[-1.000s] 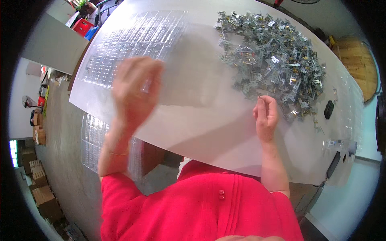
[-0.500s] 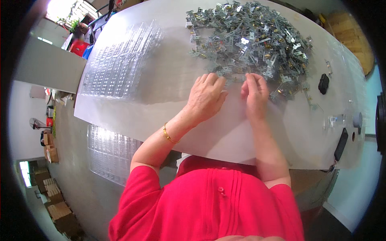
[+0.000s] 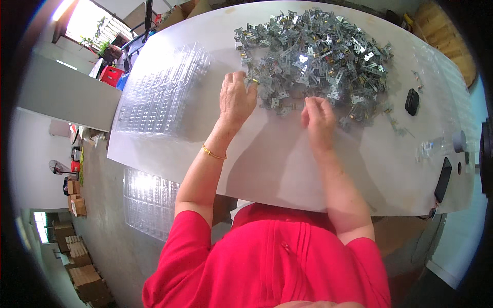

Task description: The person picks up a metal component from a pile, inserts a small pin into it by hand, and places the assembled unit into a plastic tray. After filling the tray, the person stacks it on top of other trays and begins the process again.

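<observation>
A large heap of small grey metal brackets (image 3: 318, 56), some with brass-coloured bits, is spread over the far middle of the white table. My left hand (image 3: 237, 100) is at the heap's left edge, fingers bent. At its thumb tip shows a small metal part (image 3: 255, 80) with a brass-coloured bit, which the hand seems to pinch. Just in front of the heap, my right hand (image 3: 319, 123) has its thumb and fingers pressed together. A thin piece seems to be in that pinch, too small to make out. A gold bracelet (image 3: 213, 153) circles my left wrist.
Clear plastic trays (image 3: 159, 97) are stacked on the table's left, and more clear trays (image 3: 149, 200) sit lower down beside the table. To the right lie a black object (image 3: 412, 102), a clear plastic item (image 3: 431, 149) and a dark flat device (image 3: 443, 179). Cardboard boxes (image 3: 87, 280) stand far left.
My left hand has moved left and a little farther away, parting from the right hand. My right hand remains at the heap's near edge. The whole view has shifted slightly.
</observation>
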The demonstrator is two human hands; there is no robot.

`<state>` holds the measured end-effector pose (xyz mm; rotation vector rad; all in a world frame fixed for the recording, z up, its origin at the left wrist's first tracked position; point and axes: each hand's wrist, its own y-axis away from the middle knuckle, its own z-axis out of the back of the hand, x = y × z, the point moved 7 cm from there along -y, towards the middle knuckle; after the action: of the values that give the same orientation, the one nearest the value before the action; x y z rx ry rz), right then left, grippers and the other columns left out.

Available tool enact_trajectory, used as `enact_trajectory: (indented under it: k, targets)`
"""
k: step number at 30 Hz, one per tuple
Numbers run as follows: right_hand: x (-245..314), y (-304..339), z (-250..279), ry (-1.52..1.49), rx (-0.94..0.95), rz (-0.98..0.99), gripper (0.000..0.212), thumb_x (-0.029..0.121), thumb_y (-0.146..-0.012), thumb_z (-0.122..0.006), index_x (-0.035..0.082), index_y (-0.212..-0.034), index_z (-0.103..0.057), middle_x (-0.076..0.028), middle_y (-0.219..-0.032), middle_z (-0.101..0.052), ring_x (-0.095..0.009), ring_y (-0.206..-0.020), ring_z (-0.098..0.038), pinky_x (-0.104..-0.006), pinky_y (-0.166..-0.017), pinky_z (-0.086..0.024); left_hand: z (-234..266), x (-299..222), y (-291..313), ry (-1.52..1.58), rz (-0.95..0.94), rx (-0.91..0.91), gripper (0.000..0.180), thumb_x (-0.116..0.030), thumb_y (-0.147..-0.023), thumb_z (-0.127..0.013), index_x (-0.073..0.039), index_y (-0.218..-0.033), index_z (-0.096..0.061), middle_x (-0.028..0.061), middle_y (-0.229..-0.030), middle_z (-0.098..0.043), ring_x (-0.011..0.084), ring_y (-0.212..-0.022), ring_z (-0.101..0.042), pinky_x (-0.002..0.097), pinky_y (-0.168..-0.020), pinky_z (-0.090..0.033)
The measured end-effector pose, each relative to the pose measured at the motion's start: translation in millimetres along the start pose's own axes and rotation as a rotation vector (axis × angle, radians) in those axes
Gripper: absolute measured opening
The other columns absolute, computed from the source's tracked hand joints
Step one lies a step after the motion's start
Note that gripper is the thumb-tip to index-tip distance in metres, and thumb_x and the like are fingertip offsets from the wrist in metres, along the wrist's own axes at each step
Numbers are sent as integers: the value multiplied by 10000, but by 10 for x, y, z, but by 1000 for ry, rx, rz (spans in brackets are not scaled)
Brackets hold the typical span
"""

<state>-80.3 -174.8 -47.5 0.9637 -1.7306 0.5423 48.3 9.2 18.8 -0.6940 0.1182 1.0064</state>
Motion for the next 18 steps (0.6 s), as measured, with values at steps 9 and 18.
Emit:
enact_trajectory:
  k: [9, 18]
  targets:
    - [55, 34, -55, 84, 44, 19, 151, 218, -978, -619, 73, -947, -593, 11, -698, -582, -58, -543, -508, -218, -471, -401, -151, -77, -131, -90, -146, 64, 354, -190, -844, -679, -56, -1163, -603, 159, -1136, -610, 338, -1118, -558, 455, -953, -437]
    - [13, 41, -68, 112, 69, 8, 138, 205, -984, -614, 69, -968, -592, 9, -699, -590, -51, -562, -516, -214, -486, -415, -293, -261, -210, -267, -438, 59, 199, -109, -869, -631, -109, -1068, -638, 61, -1001, -670, 271, -1010, -617, 424, -912, -446]
